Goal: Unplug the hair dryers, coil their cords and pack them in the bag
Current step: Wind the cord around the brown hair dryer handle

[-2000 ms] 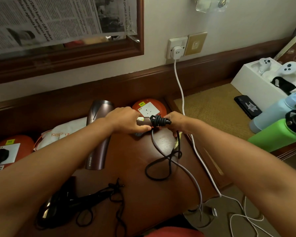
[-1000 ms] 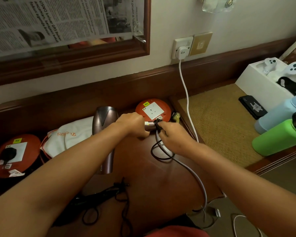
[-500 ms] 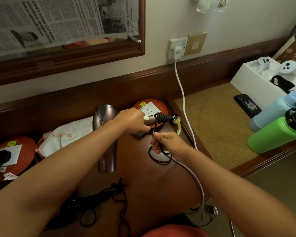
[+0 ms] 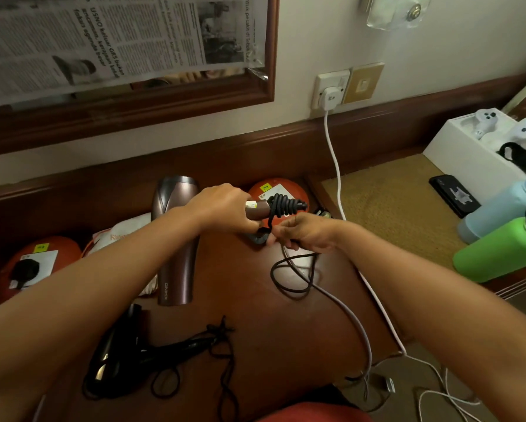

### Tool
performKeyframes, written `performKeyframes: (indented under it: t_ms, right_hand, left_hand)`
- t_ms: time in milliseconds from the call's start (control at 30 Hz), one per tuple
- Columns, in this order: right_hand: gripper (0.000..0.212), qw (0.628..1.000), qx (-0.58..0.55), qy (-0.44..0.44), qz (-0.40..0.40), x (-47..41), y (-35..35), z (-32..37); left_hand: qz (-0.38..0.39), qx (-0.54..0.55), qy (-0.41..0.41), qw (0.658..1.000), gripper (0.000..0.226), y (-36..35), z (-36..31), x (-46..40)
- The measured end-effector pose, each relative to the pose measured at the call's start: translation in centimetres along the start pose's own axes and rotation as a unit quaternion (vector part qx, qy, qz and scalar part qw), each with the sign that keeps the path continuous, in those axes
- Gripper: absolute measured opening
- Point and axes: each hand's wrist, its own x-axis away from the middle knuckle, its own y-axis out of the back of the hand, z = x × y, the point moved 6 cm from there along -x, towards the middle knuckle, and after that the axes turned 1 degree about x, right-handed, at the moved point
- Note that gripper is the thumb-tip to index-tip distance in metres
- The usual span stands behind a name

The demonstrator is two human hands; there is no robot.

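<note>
Cord-coiling step: left hand (image 4: 225, 208) grips the brown hair dryer (image 4: 176, 236) handle; right hand (image 4: 301, 231) pinches the black cord (image 4: 286, 205). Next, wrap the remaining slack.

Dim warm indoor light, soft shadows, wide-angle bending at edges

Both bare forearms are reaching forward, the hands meeting just apart at the middle.

The left hand (image 4: 225, 208) is closing its grip with curled fingers, knuckles up, wrist straight. The right hand (image 4: 301, 231) is sitting slightly nearer and lower, its fingers (image 4: 278, 237) pinching inward toward the left, forearm angling in from the near right.
</note>
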Motion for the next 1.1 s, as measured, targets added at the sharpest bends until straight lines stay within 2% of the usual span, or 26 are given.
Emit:
performKeyframes:
  t_ms: [133, 233, 333, 500, 633, 800, 1000, 1100]
  right_hand:
    - [0.030, 0.992, 0.119, 0.027, -0.022, -0.2, 0.3, 2.5]
    - [0.023, 0.967, 0.246, 0.028, -0.063, -0.3, 1.3, 4.3]
    - [0.016, 0.898, 0.428, 0.022, -0.102, 0.1, 2.2, 6.5]
    - [0.020, 0.821, 0.552, -0.003, -0.144, 1.2, 2.9, 8.7]
    - [0.047, 0.778, 0.607, 0.018, -0.161, 1.4, 3.0, 9.7]
    - [0.049, 0.821, 0.544, 0.056, -0.165, 2.2, 2.5, 10.3]
    - [0.043, 0.859, 0.477, 0.030, -0.182, 3.3, 0.6, 9.1]
    - [0.043, 0.861, 0.458, 0.034, -0.218, 4.3, 0.1, 8.7]
  left_hand:
    - [0.007, -0.022, -0.022, 0.999, 0.034, 0.6, 0.1, 1.4]
    - [0.009, -0.033, -0.039, 0.999, 0.029, 1.1, -0.2, 2.0]
    - [0.009, -0.041, -0.053, 0.998, 0.033, 1.1, -0.6, 2.1]
    - [0.018, -0.077, -0.078, 0.994, 0.033, 0.5, -1.4, 2.4]
    - [0.044, -0.090, -0.069, 0.993, 0.031, -0.8, -0.9, 2.5]
    - [0.054, -0.106, -0.054, 0.991, 0.030, -2.4, -0.7, 2.5]
    - [0.058, -0.136, -0.079, 0.986, 0.031, -4.1, -2.5, 1.9]
    - [0.048, -0.110, -0.050, 0.992, 0.029, -4.5, -2.1, 1.3]
